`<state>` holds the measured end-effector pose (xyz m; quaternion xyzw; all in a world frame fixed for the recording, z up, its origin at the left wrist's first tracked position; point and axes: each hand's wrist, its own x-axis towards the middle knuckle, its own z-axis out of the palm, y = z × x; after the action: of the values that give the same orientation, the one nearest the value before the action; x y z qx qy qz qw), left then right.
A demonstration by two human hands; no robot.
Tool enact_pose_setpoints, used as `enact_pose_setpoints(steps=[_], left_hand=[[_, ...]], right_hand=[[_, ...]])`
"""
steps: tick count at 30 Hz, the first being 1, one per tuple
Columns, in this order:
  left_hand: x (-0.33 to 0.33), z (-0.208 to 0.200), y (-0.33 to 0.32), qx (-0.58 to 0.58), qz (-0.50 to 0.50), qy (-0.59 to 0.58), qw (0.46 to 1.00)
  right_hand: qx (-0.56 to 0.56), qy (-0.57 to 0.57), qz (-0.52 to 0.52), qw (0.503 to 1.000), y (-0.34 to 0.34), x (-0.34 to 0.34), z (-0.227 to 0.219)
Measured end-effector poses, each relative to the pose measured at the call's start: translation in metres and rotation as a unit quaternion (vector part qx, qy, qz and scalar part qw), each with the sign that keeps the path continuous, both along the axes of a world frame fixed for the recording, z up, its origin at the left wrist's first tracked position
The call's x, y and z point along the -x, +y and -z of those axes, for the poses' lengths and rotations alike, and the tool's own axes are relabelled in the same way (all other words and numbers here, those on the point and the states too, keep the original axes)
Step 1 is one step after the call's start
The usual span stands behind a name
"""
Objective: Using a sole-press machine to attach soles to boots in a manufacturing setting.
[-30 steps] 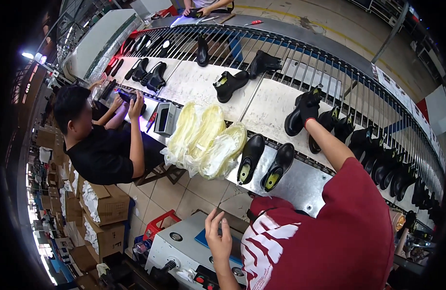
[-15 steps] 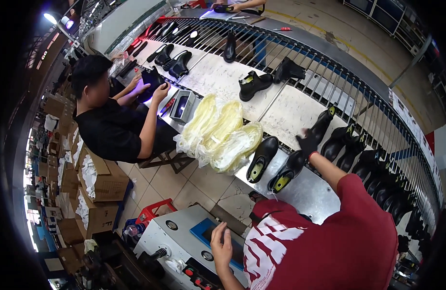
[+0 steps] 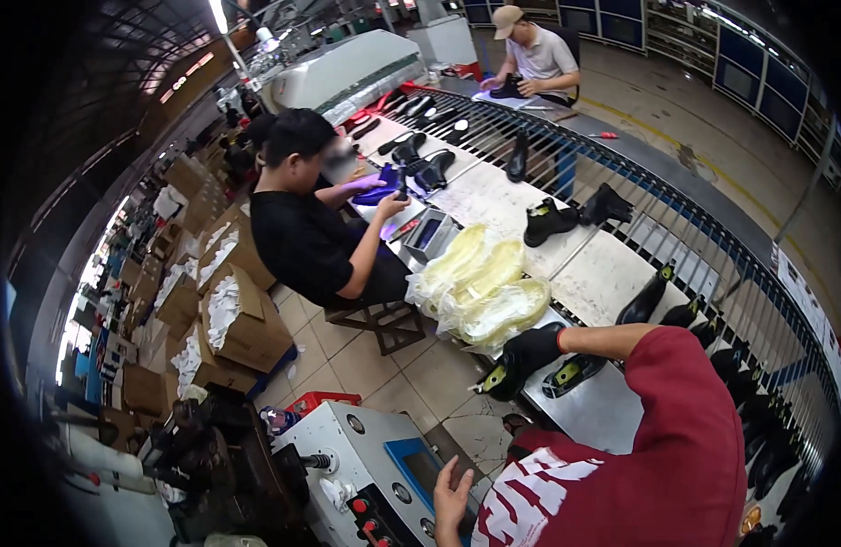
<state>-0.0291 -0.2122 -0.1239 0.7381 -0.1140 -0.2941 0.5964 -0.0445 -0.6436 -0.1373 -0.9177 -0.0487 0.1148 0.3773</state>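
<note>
My right hand (image 3: 535, 350), in a black glove, is closed on a black shoe (image 3: 500, 381) with a yellow-green piece showing in its opening. The shoe is tilted at the near edge of the metal table (image 3: 580, 410). A second black shoe (image 3: 572, 372) with a yellow-green inside lies just right of it. My left hand (image 3: 452, 494) is bare and held low, fingers apart, with nothing in it. It is nearest a grey machine (image 3: 347, 447) with a blue-framed panel and red buttons. Pale yellow shoe-shaped pieces (image 3: 489, 283) in clear plastic lie beyond the shoes.
Black boots stand on white boards (image 3: 493, 205) beside a roller conveyor (image 3: 685, 237); one boot (image 3: 648, 294) stands apart. A co-worker in black (image 3: 302, 219) sits left, handling a boot under violet light. Another person (image 3: 539, 59) works beyond the conveyor. Open cartons (image 3: 247, 319) are at left.
My view has swung left and up. My right hand has moved from beside a boot near the conveyor to the shoe by the plastic-wrapped pieces and taken hold of it. My left hand stays low.
</note>
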Motion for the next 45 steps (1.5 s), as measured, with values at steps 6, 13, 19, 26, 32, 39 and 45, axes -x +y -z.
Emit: enact_pose_setpoints(steps=[6,13,19,26,32,39,45], left_hand=[[0.026,-0.126,0.038,-0.051,-0.032,-0.054,0.997],[0.116,-0.225,0.162,0.05,-0.348,-0.105,0.93],[0.245,-0.254,0.199,0.183,-0.728,-0.196,0.631],[0.224,-0.229,0.292,0.161,-0.86,-0.264,0.407],[0.136,-0.146,0.454,-0.137,-0.822,-0.372,0.409],[0.089,-0.131,0.487,-0.343,-0.804,-0.117,0.471],[0.085,-0.149,0.503,-0.347,-0.791,-0.063,0.5]], right_hand=[[-0.159,0.007,-0.328,0.931,0.205,-0.046,-0.193],[-0.252,-0.085,-0.442,0.857,0.372,-0.062,-0.219],[-0.261,0.03,-0.437,0.86,0.398,-0.08,-0.203],[-0.299,0.127,-0.385,0.864,0.451,-0.107,-0.142],[-0.275,0.076,-0.522,0.804,0.499,-0.113,-0.149],[-0.255,0.125,-0.472,0.834,0.489,-0.146,-0.112],[-0.224,0.187,-0.41,0.864,0.497,-0.144,-0.046]])
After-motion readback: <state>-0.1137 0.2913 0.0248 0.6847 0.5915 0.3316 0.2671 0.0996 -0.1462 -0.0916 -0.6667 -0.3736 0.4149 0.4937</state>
